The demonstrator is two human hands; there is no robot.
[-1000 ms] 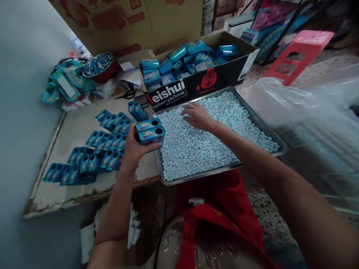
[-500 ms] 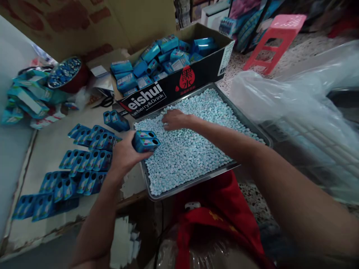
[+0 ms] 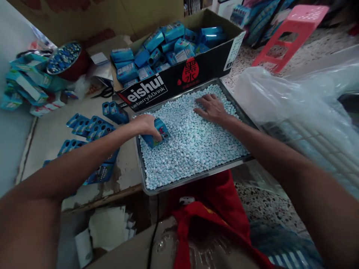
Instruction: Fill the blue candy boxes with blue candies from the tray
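Note:
A metal tray (image 3: 196,174) holds a thick layer of small pale blue pieces (image 3: 182,149). My left hand (image 3: 147,125) grips blue boxes (image 3: 164,130), tilted down against the pieces at the tray's left side. Fingers spread, my right hand (image 3: 211,108) lies on the pieces toward the tray's back right; it holds nothing that I can see. Left of the tray, small blue boxes (image 3: 98,127) stand in rows on the table (image 3: 126,168), partly hidden by my left forearm. Two more blue boxes (image 3: 114,112) stand near the tray's back left corner.
Behind the tray, a black carton (image 3: 174,84) holds many blue packs. A red bowl (image 3: 81,65) of wrapped items, scissors (image 3: 105,92) and teal packaging (image 3: 28,84) are at the back left. Clear plastic (image 3: 266,93) lies right; a pink stool (image 3: 294,33) stands beyond.
My left hand has moved right and turned the boxes downward onto the pieces. My right hand has shifted right across the tray, and its fingers have spread.

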